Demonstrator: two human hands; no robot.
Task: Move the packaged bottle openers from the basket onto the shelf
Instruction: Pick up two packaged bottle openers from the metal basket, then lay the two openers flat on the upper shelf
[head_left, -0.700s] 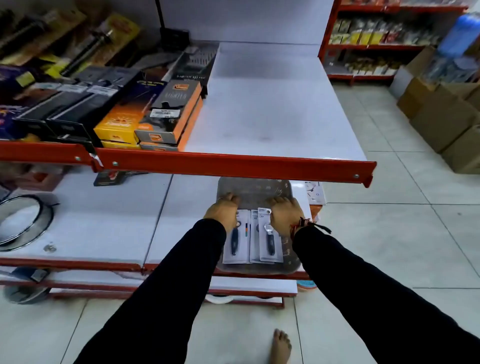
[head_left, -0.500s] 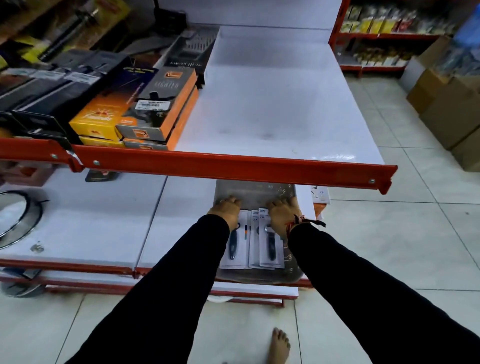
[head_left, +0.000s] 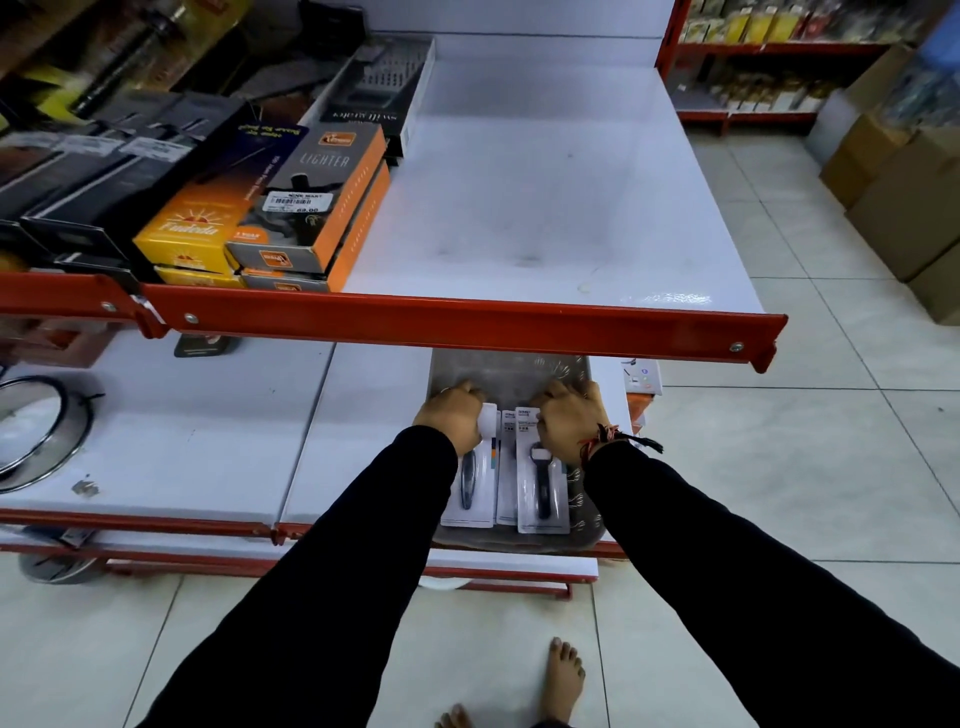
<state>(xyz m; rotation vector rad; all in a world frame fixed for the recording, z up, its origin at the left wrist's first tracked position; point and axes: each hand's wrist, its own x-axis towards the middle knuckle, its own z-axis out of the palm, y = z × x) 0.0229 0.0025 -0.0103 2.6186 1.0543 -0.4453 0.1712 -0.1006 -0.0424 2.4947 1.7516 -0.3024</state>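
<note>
Both hands are curled, fingers bent down into the basket (head_left: 519, 540): left hand (head_left: 451, 420) closed on the top edge of the left carded opener pack (head_left: 470, 499), right hand (head_left: 569, 422) gripping the top of the right pack (head_left: 543, 499). Packs are flat white cards with dark-handled openers under clear blisters, lying side by side in the grey, shallow, rectangular basket on the lower white shelf (head_left: 208, 441). Above the basket a glossy white upper shelf (head_left: 545, 208) with a red metal lip.

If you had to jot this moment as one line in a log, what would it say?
stage: picking up | left hand: on left opener pack | right hand: on right opener pack | packs: in grey basket | upper shelf: right side bare
</note>
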